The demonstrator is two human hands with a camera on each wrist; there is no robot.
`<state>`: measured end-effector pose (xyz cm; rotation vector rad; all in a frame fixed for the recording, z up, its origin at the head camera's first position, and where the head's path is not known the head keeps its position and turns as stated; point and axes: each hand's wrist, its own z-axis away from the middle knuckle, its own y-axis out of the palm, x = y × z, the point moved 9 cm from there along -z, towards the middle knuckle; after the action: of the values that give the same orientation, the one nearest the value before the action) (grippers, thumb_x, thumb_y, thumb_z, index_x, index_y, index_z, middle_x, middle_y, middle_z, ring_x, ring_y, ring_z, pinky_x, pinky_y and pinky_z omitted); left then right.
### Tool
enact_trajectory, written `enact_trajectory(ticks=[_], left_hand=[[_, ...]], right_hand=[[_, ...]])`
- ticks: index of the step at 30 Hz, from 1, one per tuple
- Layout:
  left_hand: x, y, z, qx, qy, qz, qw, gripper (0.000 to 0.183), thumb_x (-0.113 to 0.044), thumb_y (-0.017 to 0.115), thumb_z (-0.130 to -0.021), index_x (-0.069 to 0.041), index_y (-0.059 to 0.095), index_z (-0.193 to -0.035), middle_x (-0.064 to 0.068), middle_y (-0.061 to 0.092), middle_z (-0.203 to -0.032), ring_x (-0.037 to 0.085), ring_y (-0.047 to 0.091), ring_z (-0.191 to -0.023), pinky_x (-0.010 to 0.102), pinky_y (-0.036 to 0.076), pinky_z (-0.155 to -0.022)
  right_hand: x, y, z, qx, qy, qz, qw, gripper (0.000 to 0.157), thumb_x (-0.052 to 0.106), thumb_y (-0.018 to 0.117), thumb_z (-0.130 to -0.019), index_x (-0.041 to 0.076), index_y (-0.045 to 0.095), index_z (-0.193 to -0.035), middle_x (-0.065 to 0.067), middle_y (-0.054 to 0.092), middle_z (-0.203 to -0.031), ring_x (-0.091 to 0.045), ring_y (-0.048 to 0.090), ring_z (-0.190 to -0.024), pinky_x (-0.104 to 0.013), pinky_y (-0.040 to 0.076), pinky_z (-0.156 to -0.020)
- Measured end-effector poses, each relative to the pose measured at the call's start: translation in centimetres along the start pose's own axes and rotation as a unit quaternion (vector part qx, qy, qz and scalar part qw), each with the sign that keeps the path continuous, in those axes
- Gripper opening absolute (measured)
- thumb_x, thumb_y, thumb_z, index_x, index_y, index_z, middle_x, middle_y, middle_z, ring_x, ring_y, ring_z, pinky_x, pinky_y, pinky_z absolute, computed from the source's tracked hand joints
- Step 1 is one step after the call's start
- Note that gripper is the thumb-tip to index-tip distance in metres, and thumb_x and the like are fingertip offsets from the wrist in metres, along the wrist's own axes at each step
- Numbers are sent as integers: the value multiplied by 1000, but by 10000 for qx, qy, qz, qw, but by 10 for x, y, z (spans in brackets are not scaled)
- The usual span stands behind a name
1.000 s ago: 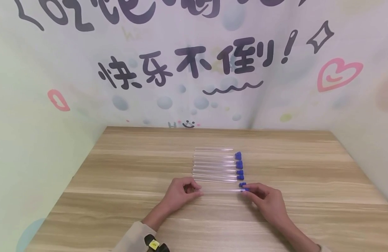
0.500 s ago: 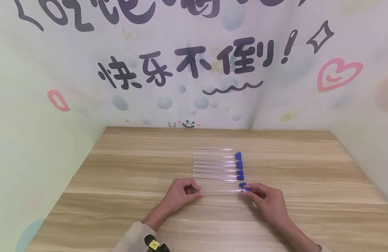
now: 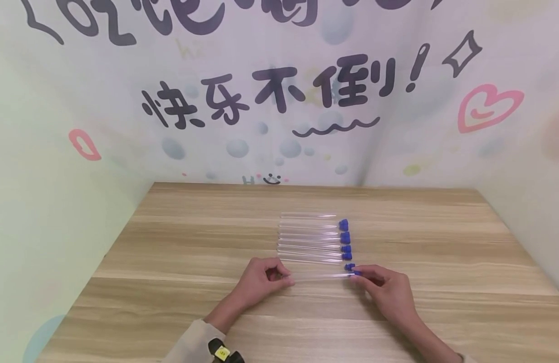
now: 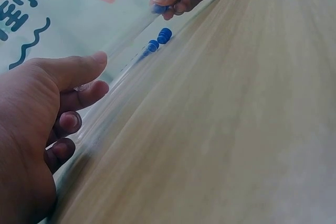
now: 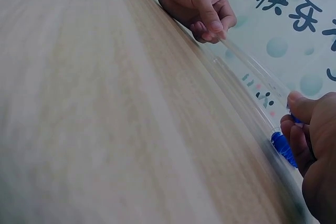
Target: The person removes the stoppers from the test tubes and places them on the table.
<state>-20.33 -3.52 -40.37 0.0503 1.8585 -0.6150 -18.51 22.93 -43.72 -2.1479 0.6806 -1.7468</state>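
A clear tube (image 3: 322, 276), thin and glassy like a test tube, is held level just above the table between my two hands. My left hand (image 3: 260, 282) pinches its left end between thumb and index finger. At the other end, my right hand (image 3: 388, 292) pinches a blue cap (image 5: 297, 118) at the tube's end; the fingers hide most of it. Beyond them lies a row of similar clear tubes (image 3: 309, 239), with several blue caps (image 3: 345, 237) by their right ends. One small blue cap (image 3: 349, 266) lies close to my right fingertips.
The wood-grain table (image 3: 170, 227) stretches out around both hands. Behind it hangs a pale printed backdrop (image 3: 270, 151) with dark lettering, and pale walls flank both sides. A dark strap with a yellow tag (image 3: 222, 352) is on my left wrist.
My left hand has shifted very slightly toward me and to the right, tilting the tube a little. My right hand keeps its pinch at the capped end. The row of tubes has not moved.
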Motion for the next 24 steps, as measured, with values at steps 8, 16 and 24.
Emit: enact_trajectory(ticks=[8, 16, 24], left_hand=[[1, 0, 0, 30, -9, 98, 9999, 8, -2, 78, -78, 0, 70, -81, -1, 51, -61, 5, 38, -56, 17, 30, -51], [41, 6, -3, 5, 3, 97, 10000, 13, -21, 80, -78, -11, 72, -82, -7, 53, -63, 5, 40, -56, 18, 31, -50], [42, 6, -3, -4, 2, 40, 10000, 13, -22, 80, -79, -12, 72, -82, -9, 51, -62, 3, 39, -56, 19, 31, -49]], right_hand=[[-4, 0, 0, 94, 70, -8, 9999, 17, 26, 81, -76, 20, 75, -91, 11, 71, -79, -9, 59, -60, -24, 46, -49], [-6, 0, -1, 105, 146, 24, 9998, 18, 27, 81, -76, 20, 75, -92, 11, 72, -80, -10, 59, -60, -25, 46, -50], [-5, -1, -1, 71, 111, 44, 9999, 18, 28, 81, -76, 21, 75, -91, 12, 71, -79, -10, 58, -59, -25, 45, -49]])
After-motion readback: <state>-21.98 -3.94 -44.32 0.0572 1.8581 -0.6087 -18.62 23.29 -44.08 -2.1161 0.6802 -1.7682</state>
